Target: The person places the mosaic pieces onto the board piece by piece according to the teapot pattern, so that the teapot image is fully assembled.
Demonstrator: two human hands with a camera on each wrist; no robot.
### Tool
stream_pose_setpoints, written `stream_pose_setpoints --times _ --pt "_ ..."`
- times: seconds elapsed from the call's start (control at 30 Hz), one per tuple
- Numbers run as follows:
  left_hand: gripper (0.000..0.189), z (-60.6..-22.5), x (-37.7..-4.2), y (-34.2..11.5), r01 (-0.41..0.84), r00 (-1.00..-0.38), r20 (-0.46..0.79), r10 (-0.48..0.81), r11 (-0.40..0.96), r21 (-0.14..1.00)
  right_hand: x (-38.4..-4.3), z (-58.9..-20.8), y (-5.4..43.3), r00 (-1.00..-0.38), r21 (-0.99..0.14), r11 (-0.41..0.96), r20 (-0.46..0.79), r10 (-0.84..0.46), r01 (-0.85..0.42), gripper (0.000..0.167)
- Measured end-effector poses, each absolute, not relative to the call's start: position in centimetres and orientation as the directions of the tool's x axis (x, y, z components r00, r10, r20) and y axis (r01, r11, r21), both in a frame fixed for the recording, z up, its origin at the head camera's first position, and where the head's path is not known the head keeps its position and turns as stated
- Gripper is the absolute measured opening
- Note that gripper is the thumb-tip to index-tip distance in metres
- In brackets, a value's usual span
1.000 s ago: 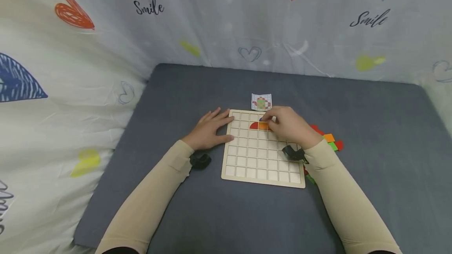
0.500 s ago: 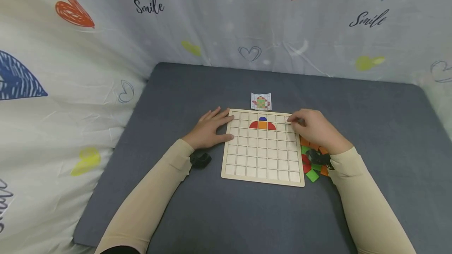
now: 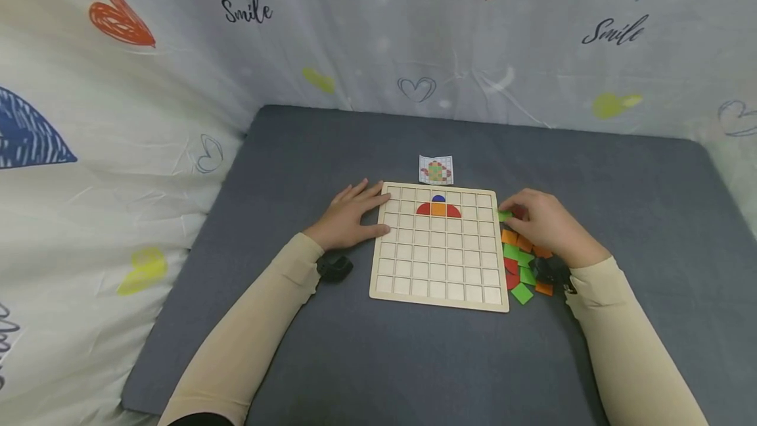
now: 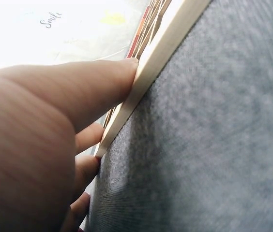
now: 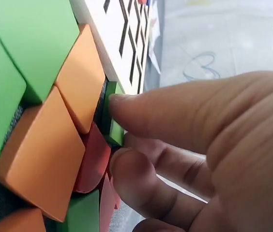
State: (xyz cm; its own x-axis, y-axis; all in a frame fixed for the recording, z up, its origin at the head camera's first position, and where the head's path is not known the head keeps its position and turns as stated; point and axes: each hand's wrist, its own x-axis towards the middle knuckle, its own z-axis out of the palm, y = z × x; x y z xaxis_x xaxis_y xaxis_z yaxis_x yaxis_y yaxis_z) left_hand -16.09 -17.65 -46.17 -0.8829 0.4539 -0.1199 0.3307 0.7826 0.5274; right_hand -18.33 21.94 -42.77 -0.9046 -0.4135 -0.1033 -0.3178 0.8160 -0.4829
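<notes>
Pickup seems in hand: right grip (image 3: 544, 225) pinches a green tile (image 3: 504, 215); the gridded board (image 3: 421, 253) lies just left of it, left grip (image 3: 351, 217), fingers spread, touching its opposite edge. Next probably calls for lifting clear.

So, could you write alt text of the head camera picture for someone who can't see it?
A right hand pinches a green tile beside a wooden grid board holding four coloured pieces, while the left hand rests at the board's opposite edge. Loose tiles lie beside the board, a small picture card beyond it.
</notes>
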Motion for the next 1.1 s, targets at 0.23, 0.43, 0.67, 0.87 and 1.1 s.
stream_pose_setpoints --times 0.23,0.43,0.67,0.87,1.1 --pt "0.077 -46.1 -16.1 -17.6 0.325 -0.884 -0.128 0.450 0.787 0.525 -18.4 -43.1 21.9 -0.908 -0.465 0.832 -0.124 -0.399 -0.303 0.031" --pt "0.076 -46.2 -16.1 -17.6 0.330 -0.884 -0.122 0.452 0.786 0.523 -18.3 -43.0 21.8 -0.923 -0.465 0.844 -0.129 -0.363 -0.267 0.027" --pt "0.076 -46.1 -16.1 -17.6 0.330 -0.883 -0.118 0.454 0.780 0.531 -18.1 -42.0 21.9 -0.926 -0.497 0.828 -0.115 -0.360 -0.261 0.014" --pt "0.076 -46.3 -16.2 -17.6 0.321 -0.885 -0.124 0.448 0.782 0.533 -17.8 -41.1 21.6 -0.924 -0.507 0.817 -0.097 -0.371 -0.274 0.012" --pt "0.076 -46.1 -16.1 -17.6 0.326 -0.884 -0.117 0.452 0.777 0.539 -17.9 -40.4 19.9 -0.915 -0.506 0.807 -0.080 -0.396 -0.305 0.012"
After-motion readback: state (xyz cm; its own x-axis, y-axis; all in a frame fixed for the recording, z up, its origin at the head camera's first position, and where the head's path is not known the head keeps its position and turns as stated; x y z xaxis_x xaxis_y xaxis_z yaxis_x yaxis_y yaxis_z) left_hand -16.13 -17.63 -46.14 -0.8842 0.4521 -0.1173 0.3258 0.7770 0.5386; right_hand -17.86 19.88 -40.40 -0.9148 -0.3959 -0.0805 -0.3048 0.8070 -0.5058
